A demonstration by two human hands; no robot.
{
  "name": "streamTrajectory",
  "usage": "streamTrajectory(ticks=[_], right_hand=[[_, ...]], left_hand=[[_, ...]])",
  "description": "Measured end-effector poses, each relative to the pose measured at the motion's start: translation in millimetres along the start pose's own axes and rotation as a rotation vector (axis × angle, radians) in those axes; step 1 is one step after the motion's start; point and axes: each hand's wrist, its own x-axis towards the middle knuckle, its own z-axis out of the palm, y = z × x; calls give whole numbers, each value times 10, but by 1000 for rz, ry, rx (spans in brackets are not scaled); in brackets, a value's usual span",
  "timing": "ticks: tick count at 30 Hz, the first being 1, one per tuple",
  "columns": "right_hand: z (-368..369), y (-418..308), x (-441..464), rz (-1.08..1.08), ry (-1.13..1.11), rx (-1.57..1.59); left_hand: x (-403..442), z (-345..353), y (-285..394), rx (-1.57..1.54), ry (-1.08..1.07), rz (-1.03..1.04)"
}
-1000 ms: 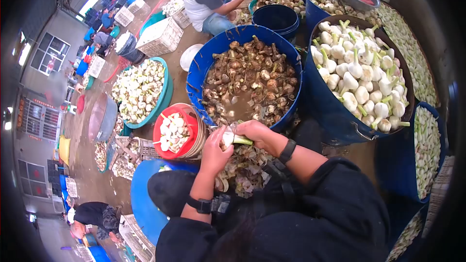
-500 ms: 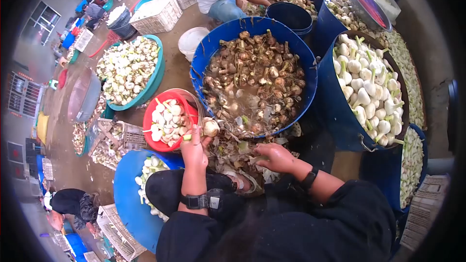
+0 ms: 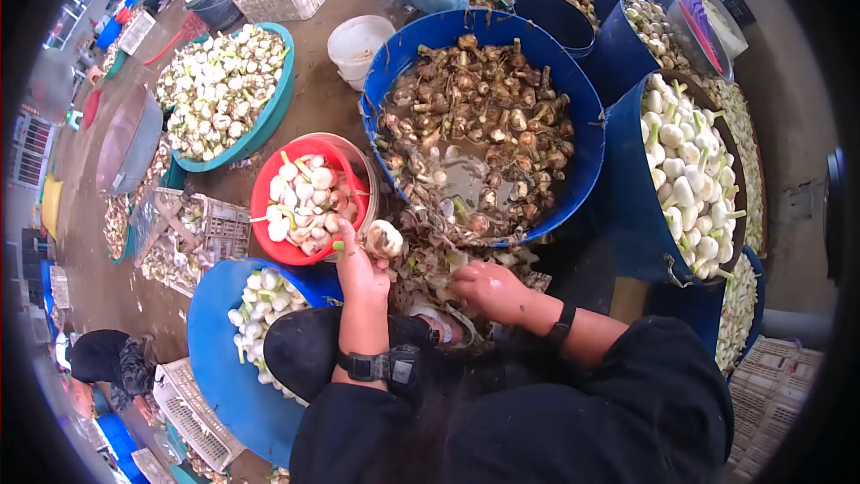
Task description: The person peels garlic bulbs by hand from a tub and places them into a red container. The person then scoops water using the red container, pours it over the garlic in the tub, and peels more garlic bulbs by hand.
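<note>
In the head view, a large blue tub (image 3: 587, 125) stands in front of the seated person, and the left hand (image 3: 361, 273) is just off its near left edge, fingers closed around a garlic bulb (image 3: 384, 240) whose outer skin is dull and brownish. The right hand (image 3: 493, 291) is apart from the left, low at the tub's near side over a heap of peelings (image 3: 425, 276), its fingers curled; whether they pinch a scrap cannot be told. The step in hand looks to be stripping this one bulb, only partly cleaned by its colour; more stripping would call for a steady left grip and the right fingertips brought back onto the skin. Inside the tub, brown bulbs (image 3: 542, 139), rough and knobbly with stubby stalks, sit in murky water. Left of the tub, a smooth red plastic basin (image 3: 300, 255) holds glossy white bulbs (image 3: 309, 193), rounded and tapering to pale green stems. To the tub's right, a blue drum (image 3: 632, 206) is filled with similar clean bulbs (image 3: 688, 184). The peelings between tub and person look papery, limp and crumpled, probably damp and slippery.
</note>
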Motion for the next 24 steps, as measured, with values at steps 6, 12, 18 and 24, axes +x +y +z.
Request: streamTrajectory(ticks=[6,12,18,24], right_hand=[[-345,-145,523,531,282,441],[-609,-243,913,550,289,525],[-438,-217,842,579,266,456],[182,77,417,762,194,390]], left_hand=[[14,-1,-119,586,-112,817],[-124,-12,-120,878,-378,1552],[-125,-2,-185,881,-271,1678],[-30,-104,-54,-36,-70,84]])
